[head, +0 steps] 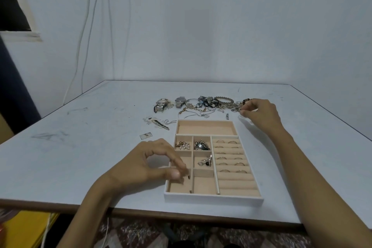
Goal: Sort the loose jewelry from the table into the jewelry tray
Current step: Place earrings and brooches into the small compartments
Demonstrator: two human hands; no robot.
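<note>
The jewelry tray (213, 197), white outside with beige lining, lies at the table's near edge. Its small compartments hold a pearl piece (184, 145), a dark chain piece (202, 145) and a silver charm (205, 161). Several rings (231, 158) sit in the ring rolls on the right. My left hand (149, 165) hovers over the tray's left column, thumb and fingertips curled close together; a tiny dark item (188, 177) shows just below them. My right hand (259, 112) reaches to the right end of the loose jewelry pile (209, 105) and pinches a small piece there.
Two watches (171, 103) lie at the left end of the pile, behind the tray. A patterned hair clip (160, 124) and a small tag (146, 135) lie left of the tray. The tray's long top compartment (206, 128) holds nothing. Cables hang down the back wall.
</note>
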